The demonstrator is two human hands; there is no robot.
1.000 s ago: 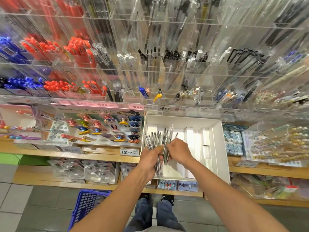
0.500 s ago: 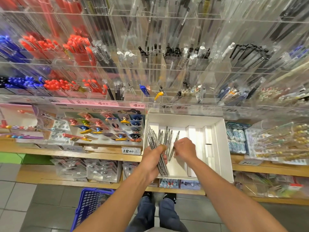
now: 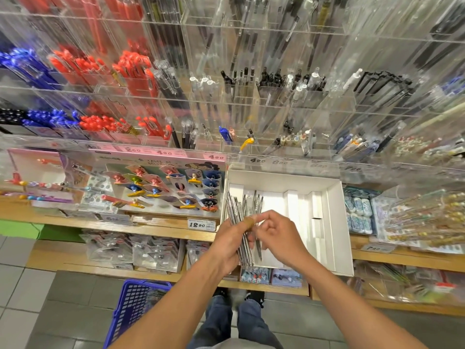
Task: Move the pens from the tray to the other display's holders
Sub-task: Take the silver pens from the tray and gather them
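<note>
**A:** Eyes on the pens: a silver bundle, fanned out at the top, standing over the left end of the white tray. The left hand has its fingers and thumb wrapped round the middle of the bunch.

**B:** And the right hand? Half a second ago it was down in the tray, picking.

**A:** It's up now, level with the bundle. Fingers curled, thumb and forefinger pinched at the top of the bunch, and it looks to be feeding in one more pen, or squaring the tips. Which of the two, I can't tell from here.

**B:** So the gather is nearly done?

**A:** That's my read. The rest of the tray shows only bare white dividers to the right; I see no loose pens lying there, though the hands hide the near-left corner.

**B:** Which means the next stop is up.

**A:** The clear acrylic holders on the display above the tray, yes. Several slots in the middle rows look part-filled, with room left. Nothing has gone in yet; every tray pen I can see is held low, over the tray.

**B:** The risk?

**A:** A loose fan like that could shed a pen on the lift. The blue basket sits on the floor below-left, well apart.
</note>
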